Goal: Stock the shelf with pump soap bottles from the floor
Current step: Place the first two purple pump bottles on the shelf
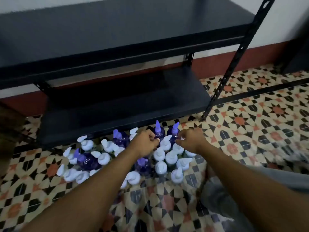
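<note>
Knocking over neighbours is the main risk, as I judge it: the pump soap bottles stand packed together upright on the patterned floor, touching or nearly so, and both forearms reach across the near rows to get at the far ones. A wrist dragged low on the way back could topple white-pump bottles like skittles, and the long pump spouts point different ways, so one could catch a finger or a neighbouring neck.

Going left to right: the left part of the cluster, white pumps with a few purple ones among them, lies well clear of either hand. The left hand is curled at the far middle of the cluster, fingertips pinched at the neck of a purple bottle in the back row; motion blur keeps me from saying whether the grip is closed firmly. Just beside it stands a second purple bottle, and the right hand is curled with its fingertips at that bottle's neck, likewise not clearly clamped. A loose pinch on a pump collar could slip once the bottle's weight comes on.

Behind the bottles the dark lower shelf sits close, with a broader shelf above it; neither carries a bottle in view, so the stocking looks to be barely begun. Lifting from under the upper shelf's front edge could bump a pump head against it.
</note>
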Demonstrator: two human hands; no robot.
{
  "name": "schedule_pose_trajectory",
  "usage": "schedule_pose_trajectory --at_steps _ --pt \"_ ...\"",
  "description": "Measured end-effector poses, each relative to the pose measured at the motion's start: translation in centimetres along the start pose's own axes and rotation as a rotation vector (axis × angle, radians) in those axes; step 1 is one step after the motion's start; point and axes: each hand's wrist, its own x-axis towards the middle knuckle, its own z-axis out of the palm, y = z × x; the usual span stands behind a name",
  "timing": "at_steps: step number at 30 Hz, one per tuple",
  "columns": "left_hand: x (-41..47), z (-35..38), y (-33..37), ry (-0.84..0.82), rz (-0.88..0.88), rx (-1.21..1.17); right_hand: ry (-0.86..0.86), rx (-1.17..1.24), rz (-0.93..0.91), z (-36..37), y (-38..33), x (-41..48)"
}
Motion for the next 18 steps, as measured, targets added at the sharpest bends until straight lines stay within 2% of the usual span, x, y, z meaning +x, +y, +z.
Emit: schedule_pose_trajectory --at_steps 4,10,14,18 --pt "4.9 1.3 -1.8 -0.007 -0.035 0.034 -0.059 -0.096 0.034 2.1 2.4 3.8" --pt "9.4 3.4 -3.7 -0.080 0.056 0.134 -0.054 -0.232 -0.032 3.6 3.5 8.5" --pt "11.2 3.7 -4.7 -0.044 0.051 0.177 -0.115 -0.227 -0.031 3.8 3.8 10.5" --pt "12.5 4.1 -5.1 -0.075 0.113 0.189 -0.160 -0.202 -0.007 4.4 4.1 11.8"
